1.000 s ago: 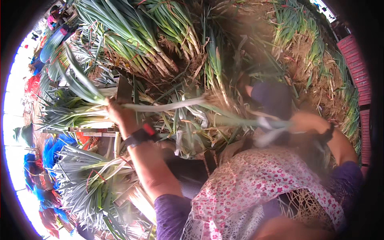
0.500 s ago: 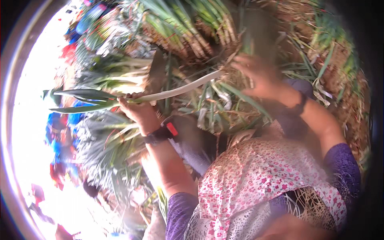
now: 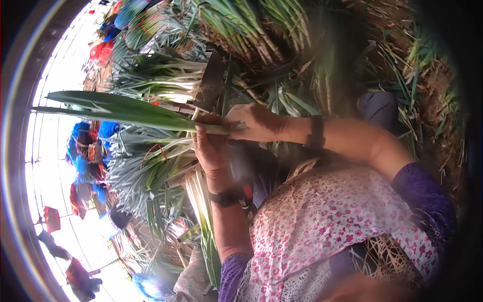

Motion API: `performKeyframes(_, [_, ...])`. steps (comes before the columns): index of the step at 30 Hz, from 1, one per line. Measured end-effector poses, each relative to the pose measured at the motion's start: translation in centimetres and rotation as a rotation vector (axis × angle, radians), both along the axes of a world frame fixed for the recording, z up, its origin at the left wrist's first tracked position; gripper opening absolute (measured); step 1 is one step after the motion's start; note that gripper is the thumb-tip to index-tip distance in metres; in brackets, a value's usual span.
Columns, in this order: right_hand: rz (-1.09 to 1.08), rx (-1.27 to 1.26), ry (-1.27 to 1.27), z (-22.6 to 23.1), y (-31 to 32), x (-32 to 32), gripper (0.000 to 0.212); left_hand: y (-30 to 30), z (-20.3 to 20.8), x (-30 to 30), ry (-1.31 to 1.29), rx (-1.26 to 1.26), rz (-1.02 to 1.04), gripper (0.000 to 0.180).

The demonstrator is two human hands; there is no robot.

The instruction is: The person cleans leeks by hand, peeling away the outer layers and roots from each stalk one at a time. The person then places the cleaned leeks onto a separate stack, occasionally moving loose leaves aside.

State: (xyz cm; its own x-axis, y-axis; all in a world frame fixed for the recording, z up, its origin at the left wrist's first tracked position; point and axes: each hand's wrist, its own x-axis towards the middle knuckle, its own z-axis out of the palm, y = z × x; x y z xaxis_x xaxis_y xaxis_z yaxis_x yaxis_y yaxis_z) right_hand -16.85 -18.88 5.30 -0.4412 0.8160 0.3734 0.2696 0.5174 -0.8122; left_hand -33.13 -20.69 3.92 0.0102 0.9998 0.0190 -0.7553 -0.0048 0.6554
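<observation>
A leek (image 3: pixel 136 111) lies across in front of me, its broad green leaves pointing left. My left hand (image 3: pixel 212 151) is closed around the leek where the leaves join the stalk. Close beside it, to the right, my right hand (image 3: pixel 256 123) has its fingers bent in and pressed on the same stalk. The pale lower stalk and roots are hidden by my hands. Just left of my hands are leeks with clean white stems (image 3: pixel 176 83). Another leek with a white stem (image 3: pixel 201 201) lies along my left forearm.
Untrimmed leeks (image 3: pixel 246 35) with soil on them stand in bunches at the far side. A dark upright board (image 3: pixel 212 75) stands beside the cleaned stems. More leeks (image 3: pixel 131 168) are heaped at left. Leaf scraps and soil (image 3: pixel 437 105) cover the ground at right. My floral apron (image 3: pixel 332 216) covers my lap.
My right hand has moved left from the leek's root end to beside my left hand. The leek now lies with its leaves closer, and my left hand has shifted slightly right.
</observation>
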Motion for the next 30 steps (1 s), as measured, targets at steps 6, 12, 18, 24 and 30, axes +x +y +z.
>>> performKeyframes(6, [-0.136,0.171,-0.172,-1.0,0.4,1.9,0.012,0.4,0.6,4.6,0.211,0.088,0.014,0.030])
performKeyframes(12, [-0.226,0.174,-0.221,0.2,0.6,3.6,0.016,0.2,1.3,5.6,0.208,0.093,-0.070,0.029])
performKeyframes(18, [-0.106,-1.121,1.111,-3.4,3.3,6.4,0.023,3.1,3.1,5.2,0.185,0.036,0.046,0.039])
performKeyframes(24, [0.108,-1.041,1.588,-5.7,4.0,15.6,0.017,5.6,5.0,1.0,0.151,-0.018,0.240,0.043])
performKeyframes(30, [-1.364,-0.305,0.050,-7.1,-1.6,42.2,0.028,6.7,4.6,-3.6,0.120,-0.017,0.266,0.039])
